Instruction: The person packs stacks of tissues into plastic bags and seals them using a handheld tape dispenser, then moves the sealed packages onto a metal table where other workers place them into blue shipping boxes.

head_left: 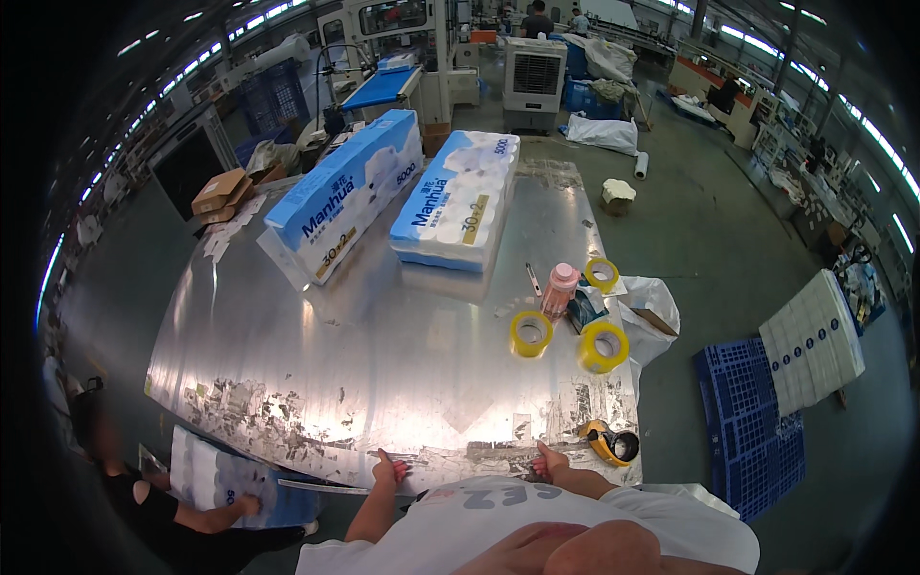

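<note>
My left hand [389, 469] rests at the near edge of the metal-topped table [364, 374], thumb apart from the fingers and nothing held. A short way to the right, my right hand [549, 464] lies at the same edge, also empty, with its fingers apart. Nearest to it is a yellow and black tape dispenser [611, 445]. Toward the far side are two large plastic-wrapped packs of tissue rolls in blue and white: the left pack [350, 196] stands on its narrow side, while the right pack [458, 203] lies flatter.
Yellow tape rolls [604, 347], a pink bottle [560, 289] and a utility knife [533, 279] sit at the table's right. Blue pallets [743, 422] are on the floor to the right. At the lower left, a co-worker [144, 498] handles another pack [206, 479].
</note>
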A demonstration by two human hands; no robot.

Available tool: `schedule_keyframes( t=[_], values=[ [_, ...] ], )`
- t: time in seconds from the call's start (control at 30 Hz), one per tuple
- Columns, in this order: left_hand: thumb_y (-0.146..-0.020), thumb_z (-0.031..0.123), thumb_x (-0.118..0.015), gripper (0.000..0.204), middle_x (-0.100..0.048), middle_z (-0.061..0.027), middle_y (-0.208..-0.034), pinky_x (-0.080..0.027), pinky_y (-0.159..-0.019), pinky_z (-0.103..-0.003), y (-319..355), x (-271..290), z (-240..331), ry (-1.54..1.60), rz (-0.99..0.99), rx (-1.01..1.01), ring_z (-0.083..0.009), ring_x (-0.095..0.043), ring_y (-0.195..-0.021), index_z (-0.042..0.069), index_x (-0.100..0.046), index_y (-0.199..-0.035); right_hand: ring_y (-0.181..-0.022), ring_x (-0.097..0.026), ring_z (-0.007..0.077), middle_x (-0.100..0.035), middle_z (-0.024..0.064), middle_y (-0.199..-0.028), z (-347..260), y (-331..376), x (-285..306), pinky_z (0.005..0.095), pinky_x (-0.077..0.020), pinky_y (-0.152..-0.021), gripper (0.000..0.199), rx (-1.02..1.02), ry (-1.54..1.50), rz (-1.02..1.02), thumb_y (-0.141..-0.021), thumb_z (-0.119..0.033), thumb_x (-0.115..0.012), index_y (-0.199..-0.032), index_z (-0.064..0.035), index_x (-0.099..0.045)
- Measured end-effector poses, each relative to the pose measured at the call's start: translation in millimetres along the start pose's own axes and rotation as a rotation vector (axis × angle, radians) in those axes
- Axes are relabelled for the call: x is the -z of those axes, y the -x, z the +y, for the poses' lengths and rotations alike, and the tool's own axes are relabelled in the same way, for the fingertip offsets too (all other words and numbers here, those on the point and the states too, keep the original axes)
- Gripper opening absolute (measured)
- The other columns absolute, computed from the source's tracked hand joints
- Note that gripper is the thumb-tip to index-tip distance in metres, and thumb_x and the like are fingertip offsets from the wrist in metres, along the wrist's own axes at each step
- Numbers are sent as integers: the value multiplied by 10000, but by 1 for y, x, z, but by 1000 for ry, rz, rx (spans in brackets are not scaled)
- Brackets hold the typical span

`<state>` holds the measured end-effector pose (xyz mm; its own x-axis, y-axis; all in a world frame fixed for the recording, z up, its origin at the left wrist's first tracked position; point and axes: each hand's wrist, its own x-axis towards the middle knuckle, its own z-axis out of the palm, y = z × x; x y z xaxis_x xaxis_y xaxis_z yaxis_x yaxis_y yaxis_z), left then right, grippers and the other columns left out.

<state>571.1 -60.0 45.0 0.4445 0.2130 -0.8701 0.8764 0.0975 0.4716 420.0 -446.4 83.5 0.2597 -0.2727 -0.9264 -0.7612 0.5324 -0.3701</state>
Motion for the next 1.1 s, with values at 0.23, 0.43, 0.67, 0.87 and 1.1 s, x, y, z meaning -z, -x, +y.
schedule_keyframes(
  t=[0.23,0.43,0.67,0.87,1.1],
  values=[
    [-768,654,-281,735,-608,-115,-597,-343,-279,-208,8,-1,3,-19,-9,9,-146,-461,-326,-19,-574,-721,-394,-460,136,-555,49,-546,3,-6,0,243,-341,-358,541,17,48,-8,-701,-569,-549,-639,-34,-599],
    [-764,667,-258,748,-607,-104,-590,-330,-280,-200,7,-3,3,-40,2,9,-135,-448,-324,-6,-581,-710,-396,-462,138,-559,53,-554,1,-3,0,243,-349,-364,543,30,60,0,-698,-570,-551,-645,-31,-600],
    [-746,688,-263,766,-597,-94,-572,-325,-291,-214,24,0,5,-36,1,-34,-134,-461,-337,-8,-579,-697,-397,-459,132,-556,39,-550,-1,-2,-2,244,-361,-383,549,31,106,-22,-703,-582,-535,-651,-40,-601],
    [-771,659,-257,758,-611,-108,-602,-327,-296,-211,30,-4,12,-51,-16,-22,-144,-503,-364,-22,-583,-705,-378,-449,141,-541,40,-522,0,-1,-1,256,-356,-372,552,31,117,-8,-699,-585,-537,-644,-38,-595],
    [-784,636,-271,722,-610,-121,-592,-334,-306,-221,28,0,9,10,-29,-26,-163,-513,-358,-5,-580,-659,-374,-434,150,-525,51,-495,-2,-5,-2,275,-352,-362,503,9,70,-43,-705,-533,-575,-607,-40,-562]
  ],
)
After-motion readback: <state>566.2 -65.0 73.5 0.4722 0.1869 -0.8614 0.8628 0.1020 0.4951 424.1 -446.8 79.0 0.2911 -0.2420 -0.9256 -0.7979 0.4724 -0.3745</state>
